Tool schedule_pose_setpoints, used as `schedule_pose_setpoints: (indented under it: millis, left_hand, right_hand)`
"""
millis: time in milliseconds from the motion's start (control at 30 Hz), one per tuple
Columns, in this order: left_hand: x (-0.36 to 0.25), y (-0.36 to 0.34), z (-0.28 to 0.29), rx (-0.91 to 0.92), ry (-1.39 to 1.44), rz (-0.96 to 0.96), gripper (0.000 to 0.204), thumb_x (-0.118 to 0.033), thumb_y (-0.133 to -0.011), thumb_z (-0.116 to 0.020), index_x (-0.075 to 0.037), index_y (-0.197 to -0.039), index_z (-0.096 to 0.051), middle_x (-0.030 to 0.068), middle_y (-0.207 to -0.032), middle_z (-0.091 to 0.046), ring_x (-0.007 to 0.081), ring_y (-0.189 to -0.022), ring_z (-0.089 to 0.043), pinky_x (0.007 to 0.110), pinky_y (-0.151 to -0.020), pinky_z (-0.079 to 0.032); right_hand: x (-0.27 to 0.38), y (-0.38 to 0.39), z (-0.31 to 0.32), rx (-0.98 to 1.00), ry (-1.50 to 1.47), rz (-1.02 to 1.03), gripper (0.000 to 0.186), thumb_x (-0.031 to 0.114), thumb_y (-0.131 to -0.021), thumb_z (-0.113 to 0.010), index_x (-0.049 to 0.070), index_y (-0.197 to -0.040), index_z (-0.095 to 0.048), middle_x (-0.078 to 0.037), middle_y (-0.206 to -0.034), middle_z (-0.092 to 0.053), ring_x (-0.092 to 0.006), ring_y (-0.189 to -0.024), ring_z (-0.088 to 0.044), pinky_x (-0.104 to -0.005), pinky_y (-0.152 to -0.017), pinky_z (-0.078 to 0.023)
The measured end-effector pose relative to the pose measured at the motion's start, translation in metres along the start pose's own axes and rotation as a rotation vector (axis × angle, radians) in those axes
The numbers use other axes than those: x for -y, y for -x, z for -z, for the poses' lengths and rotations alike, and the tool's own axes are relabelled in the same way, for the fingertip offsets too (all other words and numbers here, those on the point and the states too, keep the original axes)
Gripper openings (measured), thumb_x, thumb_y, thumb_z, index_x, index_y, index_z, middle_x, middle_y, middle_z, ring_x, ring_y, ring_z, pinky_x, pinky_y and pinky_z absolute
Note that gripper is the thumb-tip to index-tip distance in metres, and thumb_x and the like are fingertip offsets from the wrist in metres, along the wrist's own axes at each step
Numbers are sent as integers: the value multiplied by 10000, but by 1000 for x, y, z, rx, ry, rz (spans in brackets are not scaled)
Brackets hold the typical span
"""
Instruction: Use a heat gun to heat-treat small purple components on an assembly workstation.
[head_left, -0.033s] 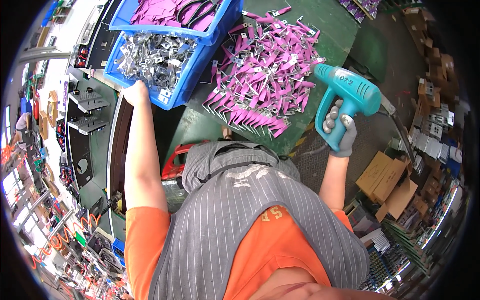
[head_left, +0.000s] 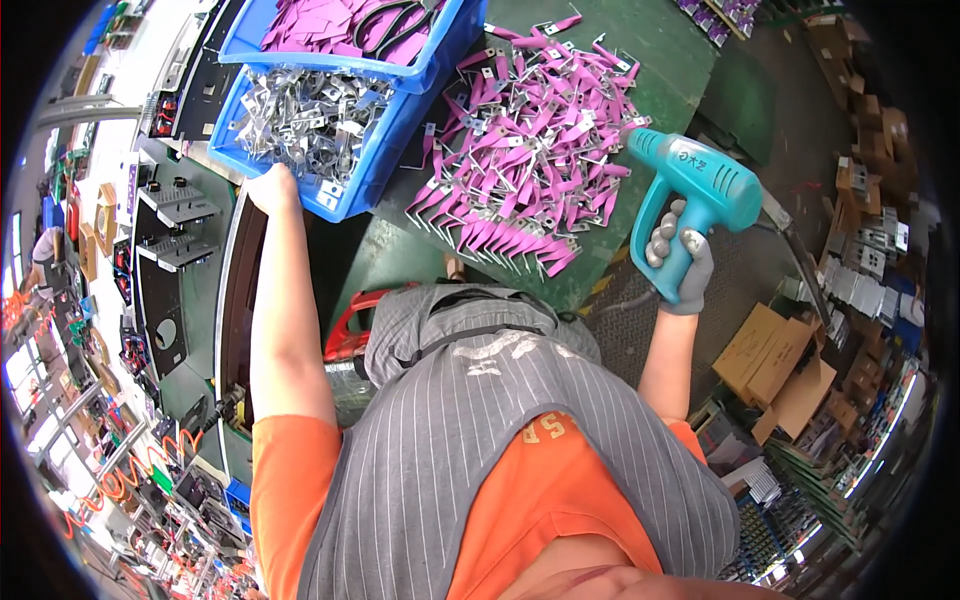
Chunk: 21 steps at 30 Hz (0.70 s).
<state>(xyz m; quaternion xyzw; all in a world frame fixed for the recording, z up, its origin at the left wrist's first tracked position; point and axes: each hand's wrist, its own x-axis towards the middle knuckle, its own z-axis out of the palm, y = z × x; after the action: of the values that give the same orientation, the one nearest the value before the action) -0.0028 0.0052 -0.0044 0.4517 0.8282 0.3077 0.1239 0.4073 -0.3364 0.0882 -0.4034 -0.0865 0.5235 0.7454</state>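
The right hand (head_left: 699,270) curls round a teal heat gun (head_left: 700,178), right of the purple-sleeved parts (head_left: 535,140) on the table (head_left: 675,70). The left hand (head_left: 272,188) is at the blue bin (head_left: 388,160); I cannot tell its grip.

We hold a blue-green heat gun (head_left: 710,185), its nose by the right edge of a messy heap of pink-and-silver strips (head_left: 540,140). Silver bits (head_left: 310,115) lie in our blue bin (head_left: 388,160).

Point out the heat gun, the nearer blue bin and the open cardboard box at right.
Heat gun (head_left: 712,180): head view, on its teal body.
Nearer blue bin (head_left: 388,160): head view, on its right wall.
Open cardboard box (head_left: 757,345): head view, on a brown panel.
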Motion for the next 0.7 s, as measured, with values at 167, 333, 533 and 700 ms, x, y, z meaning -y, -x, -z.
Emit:
schedule_pose_setpoints:
  millis: [167, 333, 533, 700]
  left_hand:
    - [1, 0, 1, 0, 9, 29, 301, -130, -631, -543, 83, -830, -616, 240, -868, -637, 361, -826, -622, 402, -779, -475]
    - [-6, 5, 6, -3, 30, 28, 327, -140, -638, -547, 83, -870, -609, 238, -886, -635, 357, -842, -620, 397, -793, -470]
    - [8, -4, -1, 8, 2, -34, 319, -141, -639, -550, 86, -856, -605, 236, -877, -637, 351, -818, -621, 395, -780, -471]
    - [1, 1, 3, 31, 41, -26, 326, -119, -653, -544, 80, -908, -584, 235, -910, -626, 353, -846, -611, 395, -796, -463]
  right_hand:
    - [3, 1, -1, 68, -57, -97, 414, 152, -769, -564, 35, -1152, -464, -44, -829, -543, -140, -646, -550, -274, -516, -483]
    - [4, 2, -9, 81, -75, -128, 424, 143, -774, -570, 28, -1161, -440, -48, -841, -532, -128, -642, -523, -255, -504, -460]
    - [4, -10, -5, 105, -55, -88, 409, 151, -783, -561, 34, -1158, -446, -39, -856, -524, -123, -660, -518, -253, -527, -453]
    - [2, -17, -6, 95, -63, -65, 409, 158, -782, -565, 35, -1155, -451, -37, -855, -523, -120, -656, -515, -252, -527, -451]
